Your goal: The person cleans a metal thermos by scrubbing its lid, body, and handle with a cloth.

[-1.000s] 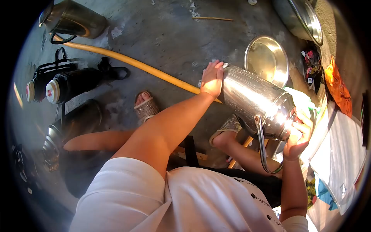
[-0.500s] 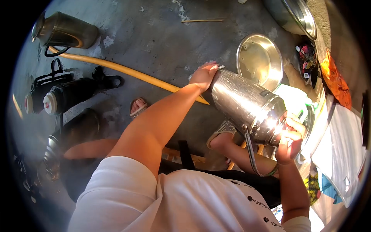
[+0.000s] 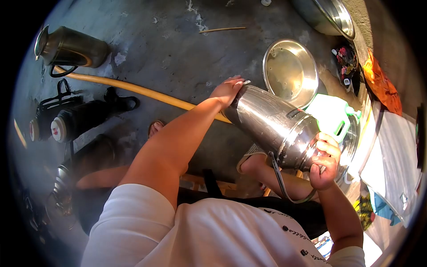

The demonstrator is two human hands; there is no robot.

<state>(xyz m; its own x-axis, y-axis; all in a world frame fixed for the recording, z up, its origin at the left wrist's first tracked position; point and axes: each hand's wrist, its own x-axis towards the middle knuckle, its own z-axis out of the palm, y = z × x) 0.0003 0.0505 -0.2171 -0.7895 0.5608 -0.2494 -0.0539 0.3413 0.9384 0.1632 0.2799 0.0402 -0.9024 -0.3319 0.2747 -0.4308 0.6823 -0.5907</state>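
A steel vacuum flask (image 3: 271,118) lies tilted across my front, wet and streaked, its base up to the left and its neck down to the right. My right hand (image 3: 325,160) is wrapped round the neck end. At the base, my left hand (image 3: 227,92) presses with bent fingers; a small pale scrap shows at the fingertips, its kind unclear. The flask's curved handle (image 3: 281,180) hangs on the side nearest me. Just beyond the flask stands a steel basin (image 3: 310,71) with cloudy liquid in it.
A yellow hose (image 3: 133,89) crosses the concrete floor. Another steel flask (image 3: 80,46) and dark flasks with white stoppers (image 3: 58,130) lie at left. A pale green jug (image 3: 331,113), an orange bag (image 3: 382,84) and a large steel bowl (image 3: 322,20) are at right.
The view has shifted slightly, so most things appear a little further left. The glare on the flask's neck and the green jug has lessened. Both hands keep their places on the flask.
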